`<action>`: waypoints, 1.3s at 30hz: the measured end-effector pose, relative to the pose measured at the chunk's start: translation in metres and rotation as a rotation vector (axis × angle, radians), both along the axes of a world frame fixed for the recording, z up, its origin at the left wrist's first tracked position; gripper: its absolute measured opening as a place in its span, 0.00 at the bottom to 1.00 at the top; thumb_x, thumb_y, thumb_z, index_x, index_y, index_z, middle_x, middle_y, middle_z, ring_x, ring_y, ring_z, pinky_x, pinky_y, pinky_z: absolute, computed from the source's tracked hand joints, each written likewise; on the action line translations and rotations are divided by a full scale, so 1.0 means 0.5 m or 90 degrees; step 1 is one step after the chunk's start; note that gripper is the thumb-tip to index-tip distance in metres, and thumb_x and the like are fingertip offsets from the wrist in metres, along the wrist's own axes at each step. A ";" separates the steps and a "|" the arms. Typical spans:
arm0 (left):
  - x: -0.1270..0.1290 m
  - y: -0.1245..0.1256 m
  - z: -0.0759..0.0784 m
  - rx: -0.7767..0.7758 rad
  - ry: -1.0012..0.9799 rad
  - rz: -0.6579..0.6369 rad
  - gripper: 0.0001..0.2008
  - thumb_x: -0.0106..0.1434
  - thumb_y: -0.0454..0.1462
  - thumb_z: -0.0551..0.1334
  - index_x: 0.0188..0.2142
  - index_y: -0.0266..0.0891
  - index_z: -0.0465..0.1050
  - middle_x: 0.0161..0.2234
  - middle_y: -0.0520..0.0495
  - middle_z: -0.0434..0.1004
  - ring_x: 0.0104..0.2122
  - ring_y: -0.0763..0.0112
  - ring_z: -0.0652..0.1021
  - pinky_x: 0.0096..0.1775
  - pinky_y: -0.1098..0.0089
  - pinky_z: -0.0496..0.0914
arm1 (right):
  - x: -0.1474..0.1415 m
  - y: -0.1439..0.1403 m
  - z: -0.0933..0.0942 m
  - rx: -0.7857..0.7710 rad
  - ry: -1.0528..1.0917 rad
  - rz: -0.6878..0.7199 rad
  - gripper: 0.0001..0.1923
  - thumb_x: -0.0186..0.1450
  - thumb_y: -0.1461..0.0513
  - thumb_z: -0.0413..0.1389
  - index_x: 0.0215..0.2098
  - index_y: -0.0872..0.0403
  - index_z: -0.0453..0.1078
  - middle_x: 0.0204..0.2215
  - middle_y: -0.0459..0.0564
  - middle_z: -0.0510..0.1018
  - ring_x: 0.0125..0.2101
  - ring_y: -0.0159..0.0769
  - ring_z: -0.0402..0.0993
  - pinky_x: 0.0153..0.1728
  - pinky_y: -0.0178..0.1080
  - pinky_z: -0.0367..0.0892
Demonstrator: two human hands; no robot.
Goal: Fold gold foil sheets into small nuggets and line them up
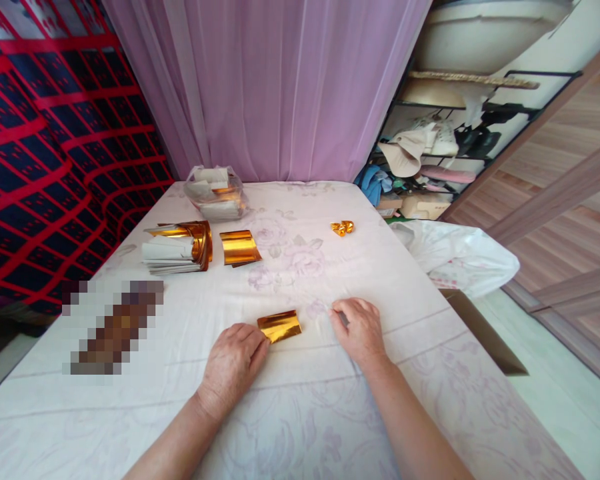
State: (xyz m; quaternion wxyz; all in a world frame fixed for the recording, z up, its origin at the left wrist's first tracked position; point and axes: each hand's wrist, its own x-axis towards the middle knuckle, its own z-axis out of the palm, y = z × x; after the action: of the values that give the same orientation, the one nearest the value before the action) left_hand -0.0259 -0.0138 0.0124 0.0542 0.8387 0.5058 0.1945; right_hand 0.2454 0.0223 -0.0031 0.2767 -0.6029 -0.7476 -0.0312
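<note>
Left hand [230, 363] pinches the gold foil [279, 325] edge; right hand [360, 330] rests curled on the cloth [300, 413], gripping nothing visible.

Gold foil sheet [279, 326] shiny, on a white cloth with faint lilac flower print covering the table [300, 400]. Beyond the sheet: a gold foil piece [239, 247], a gold-and-white paper stack [177, 248], and two small gold folded bits [343, 228]. Behind the table hangs a plain lilac curtain [280, 87], with a red-on-navy grid fabric [55, 147] beside it.
</note>
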 end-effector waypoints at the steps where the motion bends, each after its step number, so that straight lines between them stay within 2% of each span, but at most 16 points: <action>1: 0.000 0.000 0.000 0.001 -0.002 0.000 0.14 0.69 0.38 0.51 0.33 0.39 0.73 0.32 0.45 0.77 0.34 0.63 0.76 0.39 0.60 0.71 | 0.001 0.001 -0.001 0.003 0.001 -0.001 0.08 0.66 0.61 0.52 0.30 0.51 0.70 0.30 0.47 0.79 0.36 0.39 0.69 0.44 0.41 0.56; 7: 0.000 0.000 0.001 0.015 -0.020 0.003 0.13 0.69 0.38 0.52 0.33 0.40 0.74 0.32 0.46 0.78 0.33 0.64 0.76 0.39 0.62 0.71 | 0.013 0.003 -0.006 0.011 -0.020 -0.059 0.06 0.65 0.62 0.52 0.32 0.51 0.71 0.32 0.48 0.79 0.37 0.40 0.69 0.43 0.41 0.55; 16: 0.000 0.001 0.002 0.022 -0.010 0.002 0.13 0.69 0.38 0.52 0.33 0.40 0.73 0.32 0.46 0.78 0.33 0.64 0.76 0.38 0.62 0.71 | 0.022 0.005 -0.011 0.005 -0.027 -0.075 0.07 0.64 0.61 0.53 0.29 0.51 0.71 0.27 0.47 0.77 0.34 0.40 0.69 0.41 0.41 0.55; 22: -0.001 0.001 0.001 0.012 -0.004 0.002 0.13 0.69 0.38 0.52 0.33 0.40 0.73 0.32 0.46 0.77 0.34 0.64 0.76 0.38 0.62 0.71 | 0.020 0.004 -0.010 0.007 -0.031 -0.097 0.07 0.64 0.61 0.52 0.31 0.51 0.71 0.31 0.49 0.79 0.36 0.40 0.69 0.41 0.41 0.55; 25: -0.001 0.000 0.001 0.009 -0.001 0.002 0.13 0.69 0.38 0.52 0.33 0.40 0.73 0.32 0.46 0.77 0.34 0.64 0.76 0.38 0.62 0.71 | 0.020 0.004 -0.008 0.004 -0.029 -0.090 0.07 0.65 0.61 0.52 0.32 0.51 0.71 0.32 0.49 0.79 0.36 0.40 0.69 0.41 0.41 0.56; 28: 0.000 0.000 0.002 0.005 -0.003 0.004 0.13 0.69 0.38 0.52 0.33 0.40 0.73 0.32 0.46 0.77 0.34 0.63 0.76 0.39 0.62 0.71 | 0.016 0.002 -0.004 0.020 0.005 -0.038 0.07 0.65 0.62 0.51 0.33 0.52 0.72 0.32 0.49 0.79 0.36 0.39 0.70 0.42 0.40 0.57; 33: 0.000 0.000 0.000 0.004 0.000 0.002 0.13 0.69 0.38 0.52 0.33 0.39 0.74 0.32 0.46 0.77 0.34 0.63 0.76 0.39 0.61 0.71 | 0.003 0.001 0.003 0.024 0.041 0.076 0.17 0.67 0.60 0.50 0.21 0.52 0.67 0.22 0.46 0.75 0.31 0.35 0.69 0.39 0.37 0.57; 35: -0.001 0.001 -0.002 0.007 0.004 0.002 0.13 0.69 0.38 0.52 0.33 0.39 0.74 0.32 0.46 0.77 0.34 0.63 0.76 0.39 0.61 0.71 | 0.006 0.002 0.003 0.036 0.017 0.062 0.19 0.67 0.60 0.51 0.18 0.52 0.65 0.19 0.46 0.72 0.29 0.35 0.68 0.37 0.37 0.57; 39: -0.002 0.001 -0.005 0.009 0.005 0.000 0.13 0.69 0.38 0.52 0.34 0.39 0.74 0.32 0.45 0.77 0.34 0.63 0.76 0.39 0.61 0.71 | 0.031 0.008 -0.002 0.055 -0.043 -0.035 0.20 0.66 0.60 0.52 0.16 0.52 0.63 0.17 0.46 0.71 0.25 0.34 0.66 0.33 0.38 0.54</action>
State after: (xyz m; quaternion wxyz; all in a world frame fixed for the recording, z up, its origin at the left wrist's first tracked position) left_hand -0.0268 -0.0131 0.0100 0.0462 0.8399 0.5045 0.1947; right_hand 0.2610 0.0262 -0.0040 0.2765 -0.6093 -0.7376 -0.0915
